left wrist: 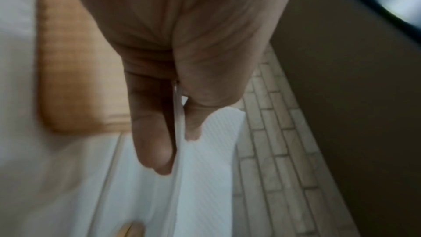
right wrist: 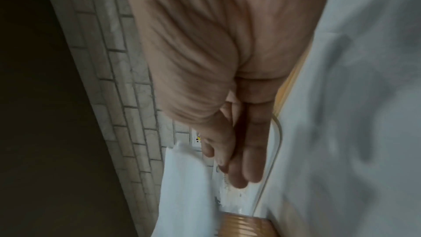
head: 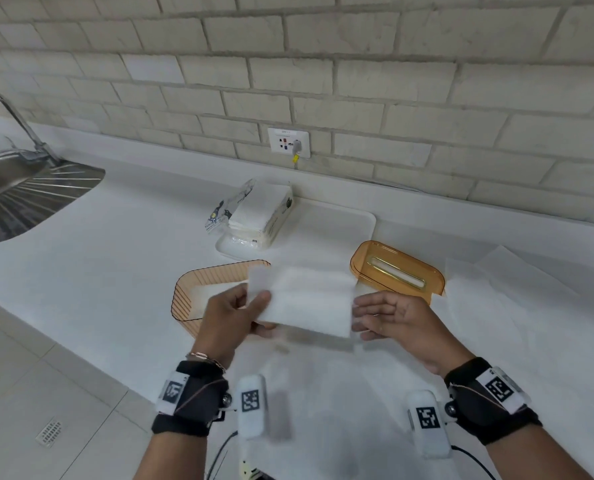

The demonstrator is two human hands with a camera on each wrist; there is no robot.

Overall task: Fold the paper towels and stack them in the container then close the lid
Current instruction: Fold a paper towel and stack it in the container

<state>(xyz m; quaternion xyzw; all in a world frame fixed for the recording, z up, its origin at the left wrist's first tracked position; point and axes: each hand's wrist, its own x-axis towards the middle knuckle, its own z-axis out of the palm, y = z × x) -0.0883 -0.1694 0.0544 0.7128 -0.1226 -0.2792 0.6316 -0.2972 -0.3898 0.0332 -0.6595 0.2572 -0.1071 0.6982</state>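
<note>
My left hand [head: 254,306] pinches the left end of a folded white paper towel [head: 306,303] between thumb and fingers, in the air over the right part of the amber container [head: 188,296]. The left wrist view shows the towel's edge [left wrist: 180,177] caught between thumb and finger of that hand [left wrist: 180,150]. My right hand [head: 361,320] has straight fingers at the towel's right end; whether they touch it I cannot tell. In the right wrist view these fingers [right wrist: 250,159] lie straight beside the towel [right wrist: 182,186]. Folded towels lie inside the container. The amber slotted lid [head: 395,268] rests to the right.
An opened pack of paper towels [head: 261,213] lies on a white tray [head: 351,220] by the tiled wall. Unfolded sheets [head: 496,289] are spread on the counter at right and in front of me. A steel sink [head: 29,192] is far left; a wall socket [head: 288,142] behind.
</note>
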